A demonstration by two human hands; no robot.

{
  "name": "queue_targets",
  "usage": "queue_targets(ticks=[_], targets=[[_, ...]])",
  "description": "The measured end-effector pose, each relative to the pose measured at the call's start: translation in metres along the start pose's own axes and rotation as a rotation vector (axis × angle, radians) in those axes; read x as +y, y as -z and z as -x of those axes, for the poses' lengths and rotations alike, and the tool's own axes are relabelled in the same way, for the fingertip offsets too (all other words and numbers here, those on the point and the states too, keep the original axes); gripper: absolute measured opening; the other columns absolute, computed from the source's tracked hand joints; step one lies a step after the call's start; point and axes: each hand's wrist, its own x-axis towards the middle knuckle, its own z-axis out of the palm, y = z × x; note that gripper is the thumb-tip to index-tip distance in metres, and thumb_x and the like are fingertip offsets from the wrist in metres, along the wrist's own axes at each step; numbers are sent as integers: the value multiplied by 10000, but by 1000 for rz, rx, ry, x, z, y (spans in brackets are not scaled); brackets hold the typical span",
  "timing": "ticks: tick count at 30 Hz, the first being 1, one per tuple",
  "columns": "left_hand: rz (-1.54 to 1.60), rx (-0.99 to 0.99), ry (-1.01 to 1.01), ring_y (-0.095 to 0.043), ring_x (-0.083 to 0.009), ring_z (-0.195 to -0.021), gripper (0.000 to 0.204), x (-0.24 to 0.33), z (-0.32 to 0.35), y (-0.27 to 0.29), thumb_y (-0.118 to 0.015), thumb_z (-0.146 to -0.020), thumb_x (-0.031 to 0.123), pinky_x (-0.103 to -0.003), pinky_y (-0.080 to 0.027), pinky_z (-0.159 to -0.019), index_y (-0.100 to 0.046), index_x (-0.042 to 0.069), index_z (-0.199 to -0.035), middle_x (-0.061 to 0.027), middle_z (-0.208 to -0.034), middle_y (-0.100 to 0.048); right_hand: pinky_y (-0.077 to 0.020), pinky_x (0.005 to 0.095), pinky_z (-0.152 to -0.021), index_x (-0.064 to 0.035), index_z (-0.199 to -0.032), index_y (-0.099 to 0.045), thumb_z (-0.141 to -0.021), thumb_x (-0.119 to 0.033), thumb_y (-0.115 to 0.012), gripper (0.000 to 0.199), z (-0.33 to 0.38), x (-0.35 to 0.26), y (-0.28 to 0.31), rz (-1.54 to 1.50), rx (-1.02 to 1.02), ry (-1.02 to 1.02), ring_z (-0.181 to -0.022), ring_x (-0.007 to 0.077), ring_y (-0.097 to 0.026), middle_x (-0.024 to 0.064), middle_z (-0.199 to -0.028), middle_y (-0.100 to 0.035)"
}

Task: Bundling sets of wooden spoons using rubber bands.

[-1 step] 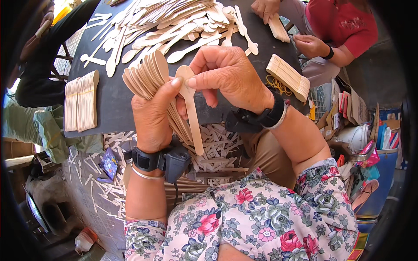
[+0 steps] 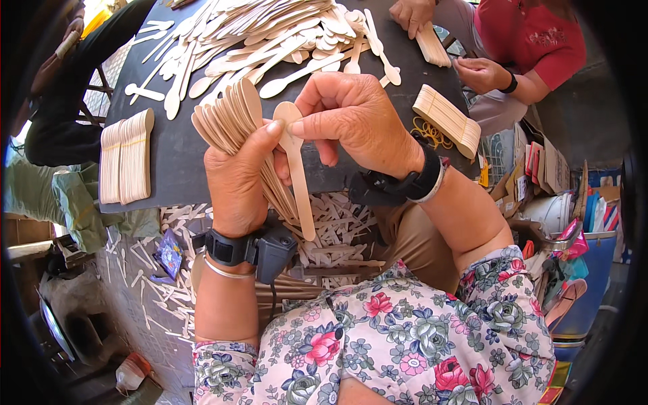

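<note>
Just beyond my flowered cloth shirt [image 2: 418, 334], my left hand [image 2: 236, 179] grips a fanned stack of smooth wooden spoons [image 2: 226, 118]; my right hand [image 2: 364, 121] pinches one oval-bowled, flat-handled spoon [image 2: 302, 182] beside it. On the dark table [image 2: 179, 145] sit a left bundle [image 2: 126, 158] and a right bundle [image 2: 447, 120], the latter near yellow rubber bands [image 2: 432, 133]. Farther, a jumbled spoon heap [image 2: 270, 34] fills the middle; a co-worker's hand [image 2: 412, 15] is beyond.
</note>
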Motion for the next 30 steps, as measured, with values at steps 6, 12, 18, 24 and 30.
queue_targets(ticks=[6,12,18,24,30], targets=[[-167,31,-66,-544,-106,-482,101,-5,-5,0,-649,-861,94,-228,-430,-438,-625,-4,-864,-50,-636,-600,-400,188,-412,-14,-754,-588,-809,-52,-663,101,3,-4,-6,253,130,114,-456,56,-527,6,-623,-587],[-175,221,-177,-556,-107,-498,96,-11,-10,-2,-635,-869,91,-230,-434,-443,-620,-5,-866,-46,-634,-602,-406,246,-381,-20,-692,-569,-745,-59,-654,108,5,-7,-20,323,5,439,-421,88,-539,34,-565,-559],[-249,80,-102,-561,-116,-494,114,2,-13,11,-629,-866,103,-234,-442,-438,-613,-9,-880,-56,-609,-596,-419,199,-392,13,-614,-613,-748,-248,-750,324,4,-28,7,313,-276,-27,-426,74,-549,43,-532,-580],[-199,52,-24,-561,-117,-494,127,2,-11,7,-652,-860,110,-232,-452,-439,-615,-9,-888,-60,-635,-608,-430,208,-370,15,-640,-619,-777,-236,-723,304,-9,2,3,251,-197,-90,-416,85,-556,38,-539,-577],[-173,219,-48,-554,-111,-565,149,6,-20,17,-618,-897,141,-243,-456,-500,-591,-1,-934,-69,-742,-614,-442,212,-361,19,-698,-639,-797,-169,-694,219,-11,2,13,142,-308,-314,-430,99,-570,54,-593,-598]])
